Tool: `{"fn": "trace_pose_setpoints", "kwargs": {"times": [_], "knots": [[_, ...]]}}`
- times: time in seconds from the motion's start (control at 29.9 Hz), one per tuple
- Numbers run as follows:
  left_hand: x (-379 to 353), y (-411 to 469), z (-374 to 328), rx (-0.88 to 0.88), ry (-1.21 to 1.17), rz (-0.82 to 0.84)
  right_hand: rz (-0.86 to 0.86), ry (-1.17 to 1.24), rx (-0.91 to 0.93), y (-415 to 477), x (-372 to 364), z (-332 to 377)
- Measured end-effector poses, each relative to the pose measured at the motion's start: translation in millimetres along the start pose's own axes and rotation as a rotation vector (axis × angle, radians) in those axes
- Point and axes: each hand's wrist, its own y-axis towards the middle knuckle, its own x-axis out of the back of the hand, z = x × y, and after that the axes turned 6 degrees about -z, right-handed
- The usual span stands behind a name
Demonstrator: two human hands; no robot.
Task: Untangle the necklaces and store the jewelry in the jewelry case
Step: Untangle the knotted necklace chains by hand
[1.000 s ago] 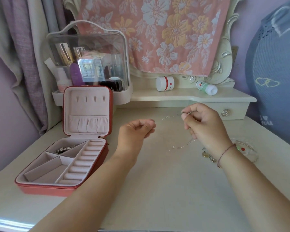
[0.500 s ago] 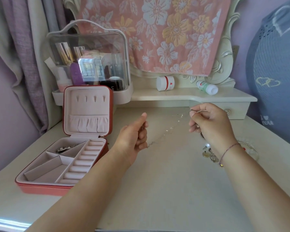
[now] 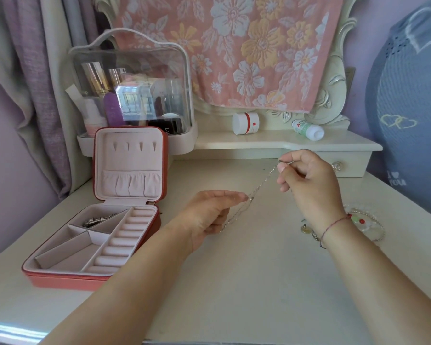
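Right hand (image 3: 309, 185): thumb and forefinger pressed together on one end of the necklace (image 3: 264, 179), held up off the table (image 3: 234, 282); other fingers loosely curled.

From that pinch the chain runs taut, down and to the left, to the left hand (image 3: 209, 215). There thumb and fingertips close on it at a second point. Below the left pinch a slack tail droops toward the palm; whether it carries a knot is too fine to tell.

Long axis of the chain: a diagonal, high end at the right grip, low end at the left grip. Only one strand shows between the hands, so it looks close to untangled.

Jewelry case (image 3: 65, 281) lies open, well to the left of both grips and beyond the left hand, lid upright. A silver piece (image 3: 97, 220) already sits in its far compartment.

Judgement: the left hand is the nearer to the case, so the chain would travel leftward, low end leading.

Loose pieces (image 3: 306, 229) lie on the table just behind the right wrist, away from the case.
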Motion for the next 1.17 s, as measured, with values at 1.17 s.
{"fn": "trace_pose_setpoints", "kwargs": {"times": [1.17], "knots": [[6,2,2,0.009,-0.284,-0.111,-0.137,0.015,-0.009,4,3,-3]]}}
